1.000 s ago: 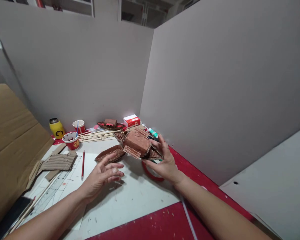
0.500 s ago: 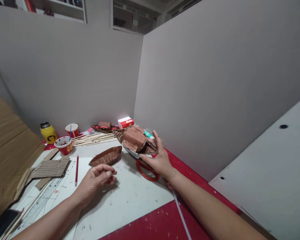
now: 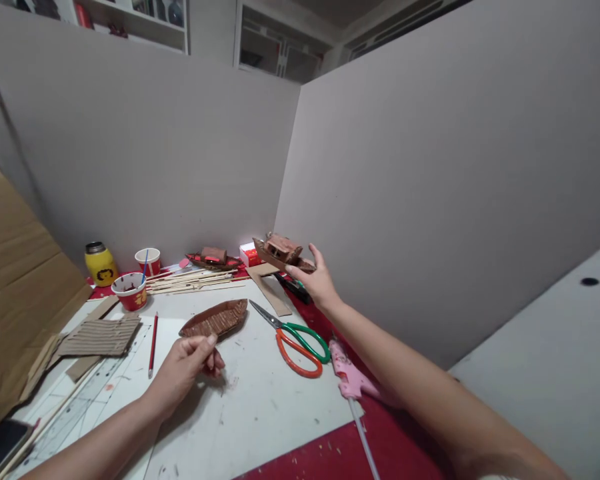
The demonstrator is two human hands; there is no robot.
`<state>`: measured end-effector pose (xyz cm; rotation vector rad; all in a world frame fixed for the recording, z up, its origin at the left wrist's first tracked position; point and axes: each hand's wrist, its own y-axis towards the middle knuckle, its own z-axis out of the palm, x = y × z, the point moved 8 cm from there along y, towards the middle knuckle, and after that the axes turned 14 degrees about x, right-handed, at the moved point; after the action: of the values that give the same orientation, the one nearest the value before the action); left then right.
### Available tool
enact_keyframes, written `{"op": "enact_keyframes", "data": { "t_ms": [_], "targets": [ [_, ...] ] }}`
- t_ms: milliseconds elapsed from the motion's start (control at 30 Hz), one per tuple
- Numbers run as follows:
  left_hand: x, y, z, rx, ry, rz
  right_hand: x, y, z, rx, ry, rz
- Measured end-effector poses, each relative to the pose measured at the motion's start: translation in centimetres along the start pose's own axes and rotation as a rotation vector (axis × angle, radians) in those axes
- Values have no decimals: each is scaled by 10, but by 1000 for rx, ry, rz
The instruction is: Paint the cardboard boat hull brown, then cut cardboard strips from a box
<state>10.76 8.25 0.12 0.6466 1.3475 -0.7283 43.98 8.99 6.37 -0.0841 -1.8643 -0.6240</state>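
Note:
A brown model boat with a roofed cabin (image 3: 283, 248) is lifted above the back of the table, tilted toward me. My right hand (image 3: 320, 281) grips it at its right end, thumb on the near side and fingers behind. My left hand (image 3: 193, 363) hovers low over the white board (image 3: 250, 407), fingers loosely curled in and nothing visible in them. Just beyond it lies an open brown boat hull (image 3: 215, 320) with a ribbed inside. Scissors with green and orange handles (image 3: 300, 350) rest below the held boat. A pink glue gun (image 3: 350, 377) lies beside my right forearm.
At the back stand a second model boat (image 3: 213, 258), a red-and-white box (image 3: 250, 254), thin wooden sticks (image 3: 195, 280), two paper cups, one with a brush (image 3: 130, 293), and a yellow bottle (image 3: 101, 265). Corrugated cardboard (image 3: 100, 337) and a pencil (image 3: 153, 347) lie left.
My right hand has moved the cabin boat back and turned it, showing its side. The scissors and glue gun have come into fuller view. My left hand has shifted slightly down and left.

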Motion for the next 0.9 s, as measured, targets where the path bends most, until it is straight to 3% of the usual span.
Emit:
{"op": "enact_keyframes", "data": {
  "t_ms": [200, 400, 700, 900],
  "targets": [
    [6, 3, -4, -11, 23, -37, -23, 73, 18, -5, -90, -52],
    [15, 5, -6, -11, 13, -79, -48, 124, 34, 131, -104, -91],
    [20, 8, -8, 11, 36, -107, -70, 152, 44, 384, 10, -45],
    [21, 9, -7, 8, 18, -125, -83, 163, 45, 438, 72, 44]
  ]
}}
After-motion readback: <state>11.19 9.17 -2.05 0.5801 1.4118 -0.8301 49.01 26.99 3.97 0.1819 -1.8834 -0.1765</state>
